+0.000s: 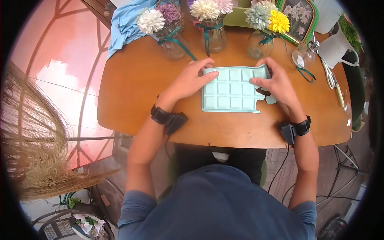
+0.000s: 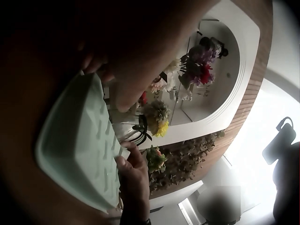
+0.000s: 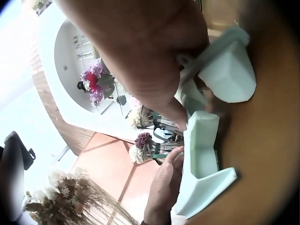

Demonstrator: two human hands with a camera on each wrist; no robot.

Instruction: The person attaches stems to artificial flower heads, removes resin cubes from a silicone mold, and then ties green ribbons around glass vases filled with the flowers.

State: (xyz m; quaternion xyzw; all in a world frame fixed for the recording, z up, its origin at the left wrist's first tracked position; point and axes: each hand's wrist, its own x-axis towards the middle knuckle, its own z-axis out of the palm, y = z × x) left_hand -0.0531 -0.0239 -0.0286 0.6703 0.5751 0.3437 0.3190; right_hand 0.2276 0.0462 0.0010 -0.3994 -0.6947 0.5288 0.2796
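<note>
A mint-green ice cube tray (image 1: 230, 88) with rows of square cells is held up between the two hands, over the front middle of the wooden table. Its lower right corner is ragged, with part of the cells cut or torn away. My left hand (image 1: 194, 81) pinches the upper left edge, thumb on top. My right hand (image 1: 277, 82) grips the upper right edge, its thumb lying over the tray. Under that hand, in the right wrist view, a partly separated cell (image 3: 230, 77) sticks out beside the tray's broken edge (image 3: 201, 145). Fingers behind the tray are hidden.
Glass vases with flowers (image 1: 214, 36) and green ribbons stand along the back of the table (image 1: 132, 92). To the right are scissors (image 1: 329, 76), a small glass bottle (image 1: 303, 56) and a white pitcher (image 1: 336, 50). Light-blue cloth (image 1: 126, 26) lies at the back left.
</note>
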